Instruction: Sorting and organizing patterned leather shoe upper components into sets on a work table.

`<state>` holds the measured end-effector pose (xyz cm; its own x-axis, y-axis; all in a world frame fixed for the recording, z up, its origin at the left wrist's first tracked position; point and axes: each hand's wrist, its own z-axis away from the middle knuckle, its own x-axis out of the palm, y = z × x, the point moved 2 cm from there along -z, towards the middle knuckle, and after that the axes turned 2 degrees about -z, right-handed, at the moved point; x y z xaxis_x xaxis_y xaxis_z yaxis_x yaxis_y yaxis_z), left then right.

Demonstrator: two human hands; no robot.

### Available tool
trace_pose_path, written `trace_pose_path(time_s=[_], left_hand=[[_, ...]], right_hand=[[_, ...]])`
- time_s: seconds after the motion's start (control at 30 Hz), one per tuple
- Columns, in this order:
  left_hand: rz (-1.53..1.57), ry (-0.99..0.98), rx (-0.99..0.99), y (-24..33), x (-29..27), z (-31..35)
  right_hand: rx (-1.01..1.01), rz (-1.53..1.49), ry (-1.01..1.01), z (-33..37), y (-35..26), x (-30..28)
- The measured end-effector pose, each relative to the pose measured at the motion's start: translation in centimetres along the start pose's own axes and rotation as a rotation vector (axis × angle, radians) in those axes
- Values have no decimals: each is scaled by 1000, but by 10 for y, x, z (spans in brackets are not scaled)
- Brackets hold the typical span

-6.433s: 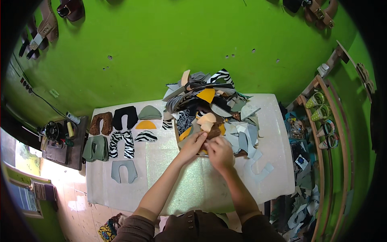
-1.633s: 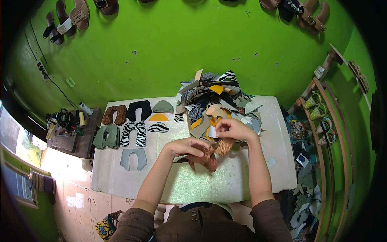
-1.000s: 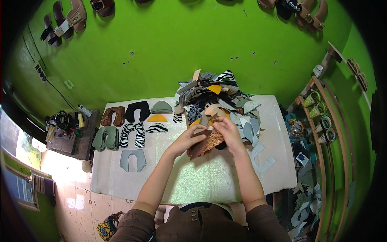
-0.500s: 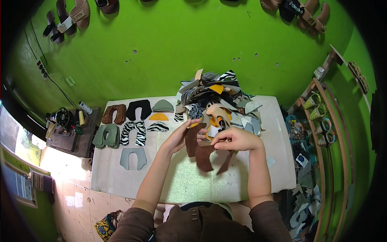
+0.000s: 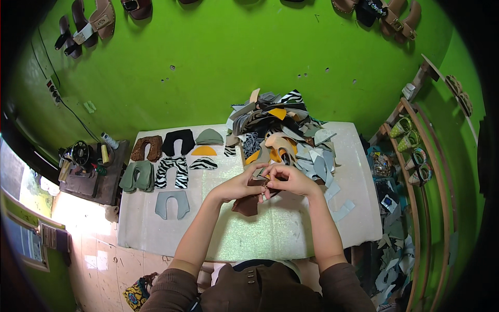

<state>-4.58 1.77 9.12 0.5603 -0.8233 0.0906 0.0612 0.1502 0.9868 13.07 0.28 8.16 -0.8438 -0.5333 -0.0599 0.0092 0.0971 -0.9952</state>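
Close together over the middle of the table, both my hands are closed on brown leather pieces (image 5: 245,206). My left hand (image 5: 240,186) grips them from the left, and one dark brown flap hangs below it. My right hand (image 5: 292,182) pinches at their upper right edge, its fingertips touching my left fingers. How many pieces I hold is hidden. Just beyond my hands rises a heap of leather offcuts (image 5: 270,125) in grey, black, zebra print, tan and yellow.
Left on the table (image 5: 208,236) lie U-shaped pieces: brown (image 5: 147,148), black (image 5: 178,141), green (image 5: 138,176), zebra (image 5: 172,172) and grey (image 5: 172,204). Half-round pieces (image 5: 210,137) lie beside them. A sewing machine (image 5: 80,153) stands left; a wooden shoe rack (image 5: 410,156) stands right.
My hands have drawn closer together. The brown pieces, which hung spread out, are now gathered between them. Grey scraps at the heap's right side, earlier behind my right hand, now show.
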Motion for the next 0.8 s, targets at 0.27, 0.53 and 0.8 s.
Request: trace_pose_path(time_s=[0.27,0.53,0.8], left_hand=[[-31,126,-30,-8,-19,25],[317,278,24,-25,-55,67],[903,258,205,-57,-118,136]], right_hand=[[155,-261,5,-8,11,25],[160,-724,-13,-37,32,54],[173,-899,-11,-116,63,128]])
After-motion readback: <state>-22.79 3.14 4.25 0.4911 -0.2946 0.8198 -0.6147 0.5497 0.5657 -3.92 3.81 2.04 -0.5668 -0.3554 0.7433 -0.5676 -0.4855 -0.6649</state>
